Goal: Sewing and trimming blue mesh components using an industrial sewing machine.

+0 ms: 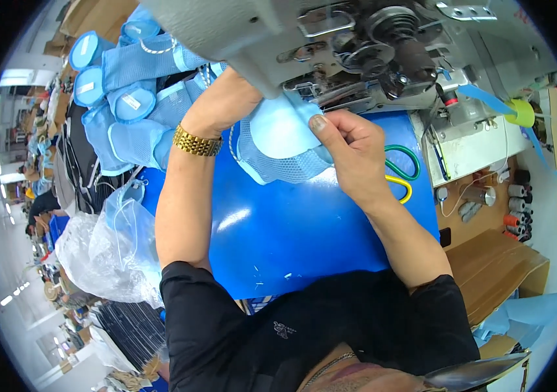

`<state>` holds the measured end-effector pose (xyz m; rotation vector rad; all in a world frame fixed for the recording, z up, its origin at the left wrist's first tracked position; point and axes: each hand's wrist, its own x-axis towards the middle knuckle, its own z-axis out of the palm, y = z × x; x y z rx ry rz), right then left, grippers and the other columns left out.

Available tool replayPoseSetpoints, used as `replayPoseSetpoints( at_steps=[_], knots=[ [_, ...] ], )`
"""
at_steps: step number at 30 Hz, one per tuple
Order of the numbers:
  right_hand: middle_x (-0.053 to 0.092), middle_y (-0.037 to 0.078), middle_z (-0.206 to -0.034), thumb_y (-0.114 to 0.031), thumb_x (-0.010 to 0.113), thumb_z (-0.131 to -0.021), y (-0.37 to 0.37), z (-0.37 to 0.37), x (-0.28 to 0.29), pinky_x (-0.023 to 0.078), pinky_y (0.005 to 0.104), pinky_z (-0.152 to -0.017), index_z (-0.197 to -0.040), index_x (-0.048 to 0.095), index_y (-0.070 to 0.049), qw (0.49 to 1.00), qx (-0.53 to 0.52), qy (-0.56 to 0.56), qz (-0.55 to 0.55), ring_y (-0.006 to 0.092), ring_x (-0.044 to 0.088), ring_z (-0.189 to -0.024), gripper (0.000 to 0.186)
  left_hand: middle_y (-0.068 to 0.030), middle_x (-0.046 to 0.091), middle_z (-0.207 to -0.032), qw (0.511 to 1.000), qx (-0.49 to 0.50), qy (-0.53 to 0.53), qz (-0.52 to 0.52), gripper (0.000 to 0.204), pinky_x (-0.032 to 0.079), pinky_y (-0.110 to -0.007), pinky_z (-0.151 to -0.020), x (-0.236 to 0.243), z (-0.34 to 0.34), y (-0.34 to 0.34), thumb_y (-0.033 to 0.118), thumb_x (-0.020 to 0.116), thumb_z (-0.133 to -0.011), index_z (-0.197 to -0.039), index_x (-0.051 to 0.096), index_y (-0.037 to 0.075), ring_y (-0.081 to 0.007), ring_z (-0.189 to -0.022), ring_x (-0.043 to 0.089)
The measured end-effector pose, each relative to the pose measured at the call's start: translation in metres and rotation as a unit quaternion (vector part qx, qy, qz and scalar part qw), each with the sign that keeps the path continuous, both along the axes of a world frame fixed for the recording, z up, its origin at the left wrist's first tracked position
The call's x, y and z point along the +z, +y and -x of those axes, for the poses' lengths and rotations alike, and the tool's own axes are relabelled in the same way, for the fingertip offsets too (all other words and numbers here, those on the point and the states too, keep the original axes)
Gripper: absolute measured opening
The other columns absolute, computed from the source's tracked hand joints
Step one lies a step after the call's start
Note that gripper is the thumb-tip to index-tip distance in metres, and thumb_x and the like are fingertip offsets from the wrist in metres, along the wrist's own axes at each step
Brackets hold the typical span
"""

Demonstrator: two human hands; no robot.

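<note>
Blue mesh bag sat by the sewing machine, over the blue table. The right hand pinched its edge; the left hand had hidden fingertips, so I couldn't tell its grip. Uneven pulling could have puckered the soft mesh.

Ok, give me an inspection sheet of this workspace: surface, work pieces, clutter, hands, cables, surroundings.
Surface: blue tabletop, small white scraps on it.
Work pieces: mesh bag at sewing machine; more bags piled left.
Clutter: plastic wrap left; green handle and yellow handle right.
Hands: right hand pinches the mesh bag's edge; left hand at its other side, fingertips hidden.
Cables: thin white cable, right.
Surroundings: cardboard and thread spools, right.
</note>
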<state>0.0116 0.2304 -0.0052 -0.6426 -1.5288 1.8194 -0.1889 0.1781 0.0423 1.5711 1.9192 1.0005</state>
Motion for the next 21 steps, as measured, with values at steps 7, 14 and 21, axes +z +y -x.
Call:
replayPoseSetpoints(
  at_steps=[7, 14, 21],
  knots=[
    [0.054, -0.007, -0.068, -0.021, 0.067, -0.092, -0.006, 0.003, -0.005, 0.032, 0.0197, -0.053, -0.089, 0.069, 0.001, 0.998, -0.003, 0.031, 0.046, 0.0008, 0.041, -0.061, 0.022, -0.0152, 0.066, -0.102, 0.984, -0.056, 0.167, -0.004, 0.023, 0.049, -0.033, -0.078, -0.001, 0.012, 0.002, 0.002, 0.059, -0.084, -0.106, 0.062, -0.003, -0.0245, -0.091, 0.061],
    [0.058, -0.003, -0.065, -0.019, 0.064, -0.093, -0.004, 0.003, -0.004, 0.034, 0.0201, -0.049, -0.087, 0.067, 0.004, 0.999, -0.003, 0.039, 0.001, 0.0005, 0.045, -0.058, 0.024, -0.0130, 0.068, -0.101, 0.994, -0.024, 0.106, 0.016, 0.021, 0.050, -0.034, -0.079, -0.005, 0.013, 0.002, 0.004, 0.058, -0.087, -0.106, 0.067, 0.003, -0.0244, -0.091, 0.063],
    [0.053, -0.007, -0.065, -0.020, 0.066, -0.092, -0.001, 0.000, 0.003, 0.031, 0.0200, -0.052, -0.087, 0.069, 0.002, 1.000, -0.002, -0.009, -0.002, 0.0006, 0.041, -0.061, 0.023, -0.0132, 0.067, -0.106, 0.992, -0.023, 0.116, 0.041, 0.022, 0.048, -0.033, -0.083, 0.007, 0.001, 0.004, 0.007, 0.057, -0.089, -0.109, 0.065, 0.003, -0.0238, -0.095, 0.061]
  ],
)
